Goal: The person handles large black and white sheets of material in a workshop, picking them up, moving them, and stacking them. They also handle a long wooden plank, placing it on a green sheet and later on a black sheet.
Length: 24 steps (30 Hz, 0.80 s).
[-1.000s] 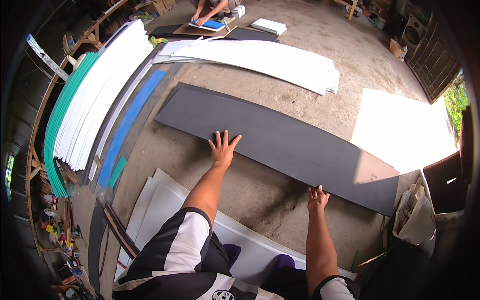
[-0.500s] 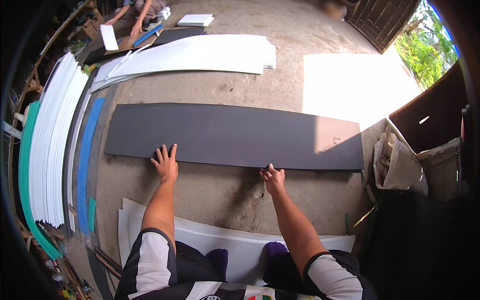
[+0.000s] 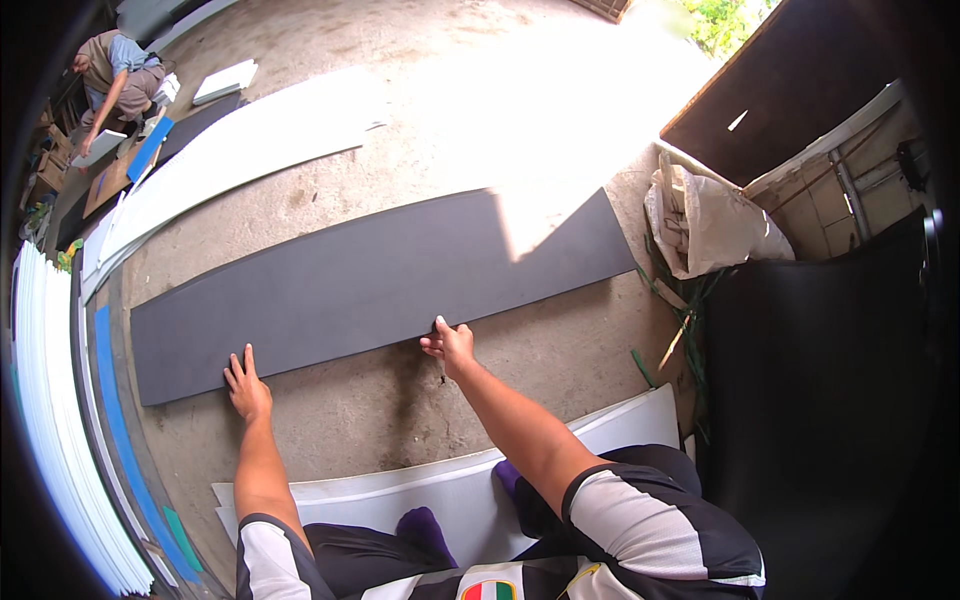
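A long dark grey foam-like sheet (image 3: 330, 270) lies across the concrete floor ahead of me, possibly more than one layer thick. Its right end is in bright sunlight. My left hand (image 3: 248, 392) rests at the near edge toward the left end, fingers stretched out and their tips on the surface. Farther right along that edge, my right hand (image 3: 452, 345) grips the sheet, thumb on top and the other fingers curled at the rim, partly hidden beneath. White sheets (image 3: 370, 470) lie under and beside my feet.
White sheets (image 3: 240, 150) lie beyond the dark one. A tall white stack (image 3: 65, 430) and a blue strip (image 3: 120, 400) line the left. A co-worker (image 3: 125, 75) crouches at far left holding a white piece. A pale sack (image 3: 710, 220) and black sheeting (image 3: 810, 400) stand right.
My view has turned to the right, so the whole scene appears shifted left and tilted. Both hands stay at the dark sheet's near edge, the right one still gripping.
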Available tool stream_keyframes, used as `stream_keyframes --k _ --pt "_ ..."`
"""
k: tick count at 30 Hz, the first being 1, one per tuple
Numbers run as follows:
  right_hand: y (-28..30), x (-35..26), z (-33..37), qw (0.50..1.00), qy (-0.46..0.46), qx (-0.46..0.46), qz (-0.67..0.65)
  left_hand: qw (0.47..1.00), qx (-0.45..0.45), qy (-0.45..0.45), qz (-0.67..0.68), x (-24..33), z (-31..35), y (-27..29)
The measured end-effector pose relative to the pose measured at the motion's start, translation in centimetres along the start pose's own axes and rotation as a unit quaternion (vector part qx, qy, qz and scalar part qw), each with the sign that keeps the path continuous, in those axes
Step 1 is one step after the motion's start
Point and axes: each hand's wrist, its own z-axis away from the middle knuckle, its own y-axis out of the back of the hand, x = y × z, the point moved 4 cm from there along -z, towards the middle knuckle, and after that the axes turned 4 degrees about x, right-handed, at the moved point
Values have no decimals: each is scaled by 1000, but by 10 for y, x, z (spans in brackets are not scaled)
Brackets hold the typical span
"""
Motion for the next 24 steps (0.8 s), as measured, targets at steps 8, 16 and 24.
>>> stream_keyframes --k 8,16,24 --pt "12 -17 -11 974 59 -32 216 998 -41 -42 7 5 -2 -6" --pt "8 -80 38 604 409 51 682 989 -38 -141 -18 45 12 27" --pt "13 -116 6 440 520 -7 732 985 -5 -170 -12 69 -2 9"
